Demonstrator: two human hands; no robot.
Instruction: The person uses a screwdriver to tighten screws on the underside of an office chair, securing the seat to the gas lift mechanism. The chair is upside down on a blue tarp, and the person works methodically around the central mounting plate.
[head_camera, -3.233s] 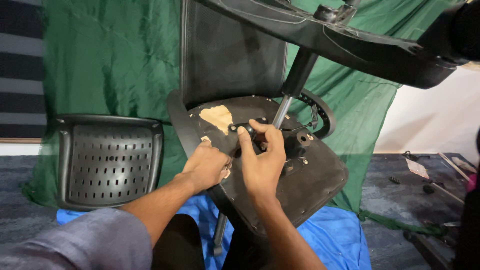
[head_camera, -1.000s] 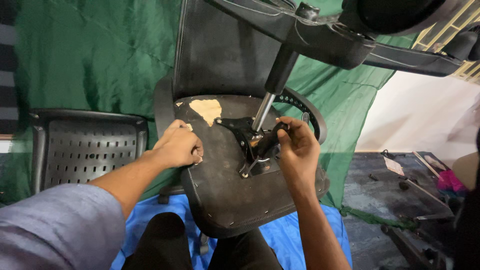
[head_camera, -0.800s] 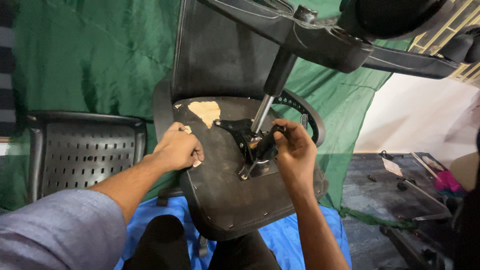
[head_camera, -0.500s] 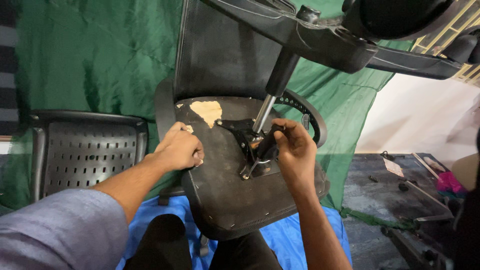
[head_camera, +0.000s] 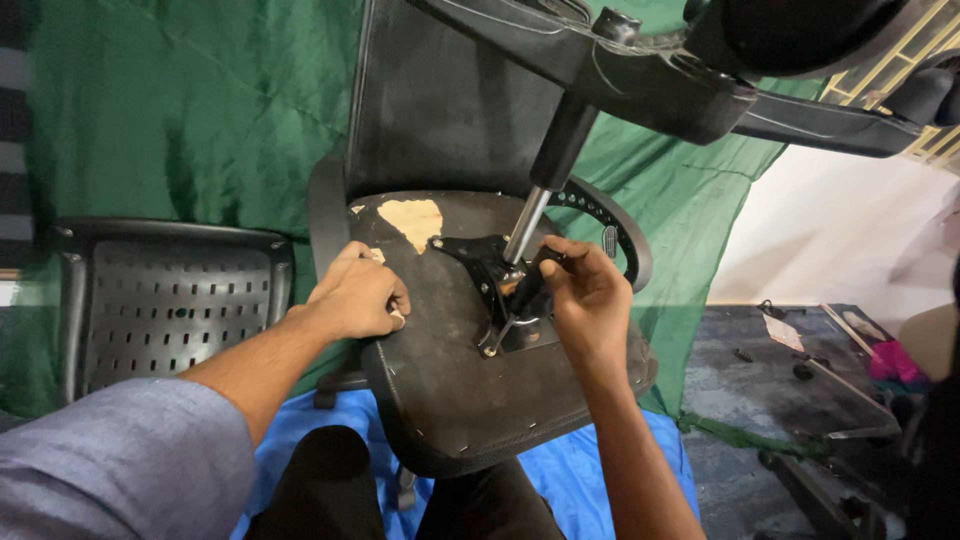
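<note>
An upturned black office chair lies in front of me, the underside of its seat (head_camera: 450, 380) facing up with a tan torn patch (head_camera: 415, 220). A metal mechanism plate (head_camera: 480, 265) sits at the seat's middle, with the shiny gas cylinder (head_camera: 525, 225) rising to the black star base (head_camera: 650, 80) overhead. My left hand (head_camera: 355, 295) grips the seat's left edge. My right hand (head_camera: 585, 295) is closed on a black lever (head_camera: 530, 285) at the mechanism.
A perforated black chair back (head_camera: 165, 300) leans at the left against a green cloth backdrop (head_camera: 200, 110). Blue sheeting (head_camera: 590, 470) covers the floor under the seat. Small tools and parts (head_camera: 800, 345) lie on the dark floor at the right.
The view has shifted since the earliest frame, and my right hand moved from the plate's middle to the lever on its right. In the last second both hands stay nearly still.
</note>
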